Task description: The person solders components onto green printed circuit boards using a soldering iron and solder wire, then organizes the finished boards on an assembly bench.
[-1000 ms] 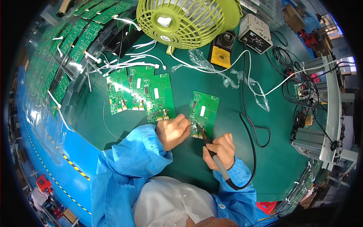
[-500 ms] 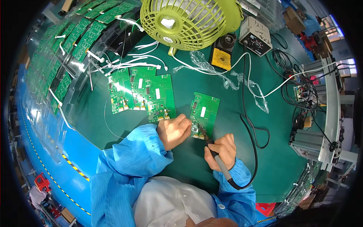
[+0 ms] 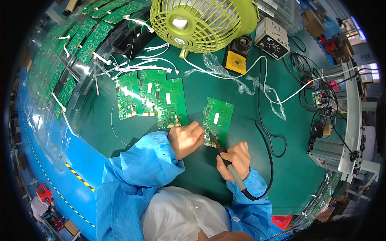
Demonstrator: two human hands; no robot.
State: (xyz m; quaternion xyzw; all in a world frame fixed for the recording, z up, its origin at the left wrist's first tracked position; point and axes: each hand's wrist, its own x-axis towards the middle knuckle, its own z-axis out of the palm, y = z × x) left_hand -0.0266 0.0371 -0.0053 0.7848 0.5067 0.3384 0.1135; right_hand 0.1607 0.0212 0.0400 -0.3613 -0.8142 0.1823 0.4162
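Observation:
My right hand (image 3: 236,160) is closed round the grey handle of a soldering iron (image 3: 234,173). The iron's tip points up and left onto the lower part of a green circuit board (image 3: 222,113), which lies flat on the green mat. My left hand (image 3: 186,139) is closed, knuckles up, just left of that board's lower edge; whatever its fingers pinch is hidden. A thin wire (image 3: 113,127) curves over the mat and disappears at my left sleeve. Above and left of my left hand, three more circuit boards (image 3: 171,104) lie side by side, partly overlapping.
A yellow-green fan (image 3: 193,28) stands at the back, beside an iron stand with a yellow sponge (image 3: 235,63) and a control box (image 3: 272,40). White cables (image 3: 140,69) lie behind the boards. Clear trays of boards (image 3: 66,94) line the left. The iron's black cord (image 3: 268,134) loops at right.
The soldering iron and my right hand have shifted very slightly, the tip staying over the same area of the board. My left hand has hardly moved.

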